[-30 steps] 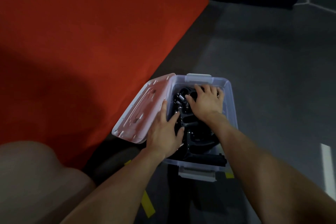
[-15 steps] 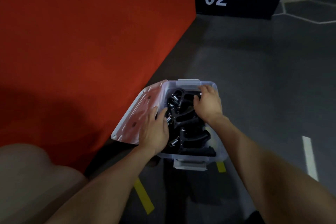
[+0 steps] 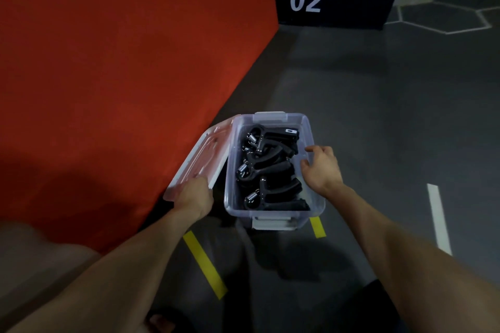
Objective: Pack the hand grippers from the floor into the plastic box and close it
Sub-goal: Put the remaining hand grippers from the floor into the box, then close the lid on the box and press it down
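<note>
Grey floor [image 3: 378, 116] is bearing your plastic box [image 3: 312, 199], packed with hand grippers [image 3: 270, 167].
Your left hand [image 3: 193, 197] is gripping its open lid [image 3: 200, 154]; your right hand [image 3: 322, 167] is hovering loose-fingered, empty.

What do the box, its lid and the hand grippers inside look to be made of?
Box: clear, glossy plastic; the contents show through its walls.
Lid: translucent moulded plastic with raised ribs; red shows through it.
Hand grippers: matte black handles, probably plastic or foam, with shiny coiled springs, apparently metal.

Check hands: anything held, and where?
Left hand grips the lid at its near edge. Right hand holds nothing, open over the box.
</note>
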